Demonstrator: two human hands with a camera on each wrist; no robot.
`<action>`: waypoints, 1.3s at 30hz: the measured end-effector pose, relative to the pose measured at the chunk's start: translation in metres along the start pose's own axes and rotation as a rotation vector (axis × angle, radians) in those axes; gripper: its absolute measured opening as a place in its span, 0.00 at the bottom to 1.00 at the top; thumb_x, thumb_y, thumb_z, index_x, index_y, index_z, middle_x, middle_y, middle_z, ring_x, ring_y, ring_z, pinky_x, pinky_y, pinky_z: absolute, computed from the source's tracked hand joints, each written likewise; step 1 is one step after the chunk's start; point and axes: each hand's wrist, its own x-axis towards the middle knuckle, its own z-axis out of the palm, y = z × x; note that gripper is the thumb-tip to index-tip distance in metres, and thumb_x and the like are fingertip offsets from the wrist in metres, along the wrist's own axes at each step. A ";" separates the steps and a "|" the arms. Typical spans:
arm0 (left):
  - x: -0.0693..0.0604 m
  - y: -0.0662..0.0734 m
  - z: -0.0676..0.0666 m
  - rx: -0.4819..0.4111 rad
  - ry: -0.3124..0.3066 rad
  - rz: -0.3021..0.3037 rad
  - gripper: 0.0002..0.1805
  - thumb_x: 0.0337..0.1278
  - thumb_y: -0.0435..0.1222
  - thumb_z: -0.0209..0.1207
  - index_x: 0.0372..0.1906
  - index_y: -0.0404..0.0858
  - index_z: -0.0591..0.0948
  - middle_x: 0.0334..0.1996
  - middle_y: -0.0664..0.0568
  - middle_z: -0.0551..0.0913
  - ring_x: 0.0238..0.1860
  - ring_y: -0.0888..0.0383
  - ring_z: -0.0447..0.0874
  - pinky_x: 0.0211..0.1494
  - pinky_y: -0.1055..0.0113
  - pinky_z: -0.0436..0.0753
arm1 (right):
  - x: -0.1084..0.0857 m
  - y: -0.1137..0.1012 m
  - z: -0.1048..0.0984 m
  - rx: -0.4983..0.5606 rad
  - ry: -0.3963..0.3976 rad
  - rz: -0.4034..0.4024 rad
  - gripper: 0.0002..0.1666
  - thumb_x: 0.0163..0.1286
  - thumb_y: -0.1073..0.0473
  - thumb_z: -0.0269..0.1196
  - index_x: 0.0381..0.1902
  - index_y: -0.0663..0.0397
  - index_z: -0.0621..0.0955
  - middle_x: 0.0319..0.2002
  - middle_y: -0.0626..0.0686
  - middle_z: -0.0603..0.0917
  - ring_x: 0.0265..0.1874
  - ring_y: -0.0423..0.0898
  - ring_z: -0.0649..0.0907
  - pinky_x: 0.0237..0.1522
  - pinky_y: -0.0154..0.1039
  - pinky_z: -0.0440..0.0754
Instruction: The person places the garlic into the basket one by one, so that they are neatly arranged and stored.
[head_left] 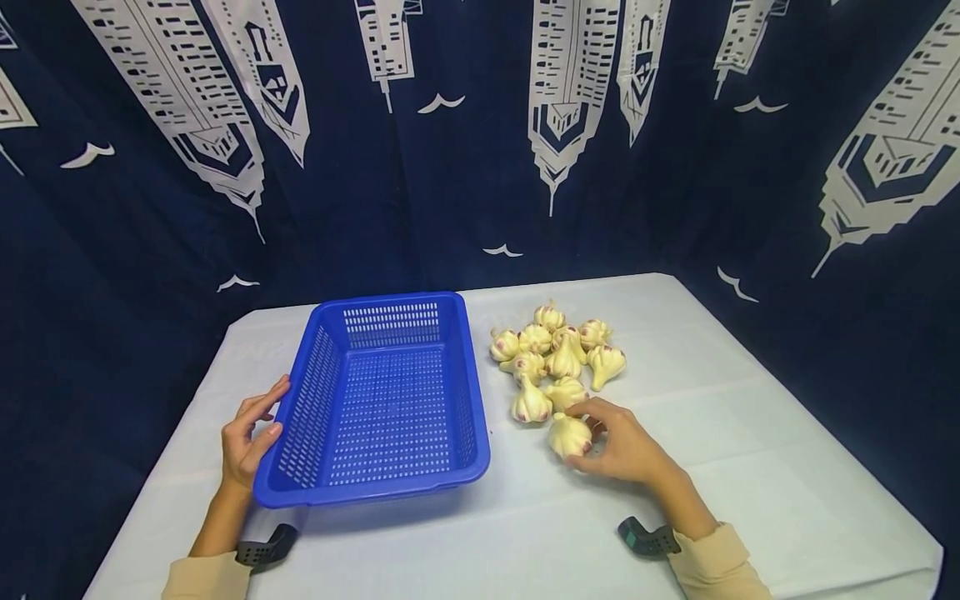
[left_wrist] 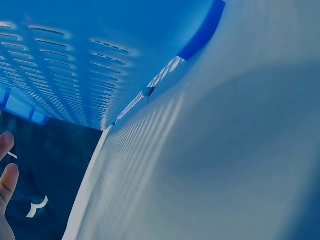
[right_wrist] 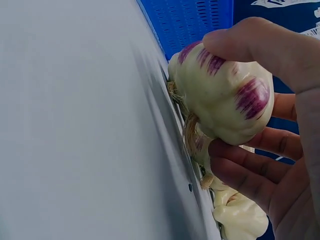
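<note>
A blue plastic basket (head_left: 390, 408) with slotted walls stands on the white cloth, nothing inside it. My left hand (head_left: 251, 433) is at its left side, fingers against the rim; the left wrist view shows two fingertips (left_wrist: 8, 180) and the basket's wall (left_wrist: 75, 60). Right of the basket, my right hand (head_left: 622, 442) holds a garlic bulb (head_left: 569, 437) between thumb and fingers. In the right wrist view the purple-streaked bulb (right_wrist: 225, 95) sits in the grip of the hand (right_wrist: 280, 130). Several other bulbs (head_left: 564, 357) lie in a group just beyond.
White cloth (head_left: 712, 433) covers the table. Dark blue fabric (head_left: 450, 192) printed with white buildings and birds hangs behind it. Each wrist wears a black band, the left one (head_left: 267, 547) and the right one (head_left: 648, 538). Sleeves are beige.
</note>
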 end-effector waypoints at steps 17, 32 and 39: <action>-0.002 -0.002 0.000 -0.027 0.005 0.011 0.27 0.40 0.23 0.47 0.51 0.15 0.77 0.57 0.37 0.79 0.47 0.58 0.77 0.43 0.70 0.67 | 0.005 -0.003 -0.003 0.058 0.061 -0.155 0.30 0.45 0.58 0.77 0.48 0.56 0.81 0.42 0.46 0.83 0.34 0.38 0.82 0.35 0.37 0.83; 0.001 -0.001 0.000 -0.014 -0.001 -0.002 0.28 0.40 0.23 0.48 0.52 0.16 0.78 0.58 0.40 0.79 0.46 0.58 0.76 0.43 0.71 0.67 | 0.015 -0.009 -0.009 0.078 0.116 -0.224 0.30 0.43 0.58 0.75 0.47 0.56 0.80 0.40 0.46 0.83 0.32 0.38 0.81 0.35 0.38 0.84; 0.000 -0.003 0.000 -0.019 -0.003 -0.003 0.28 0.40 0.23 0.48 0.52 0.16 0.77 0.58 0.38 0.79 0.46 0.58 0.76 0.43 0.70 0.67 | 0.026 -0.015 -0.011 0.093 0.186 -0.326 0.33 0.38 0.59 0.77 0.46 0.58 0.81 0.34 0.47 0.82 0.30 0.41 0.81 0.34 0.33 0.82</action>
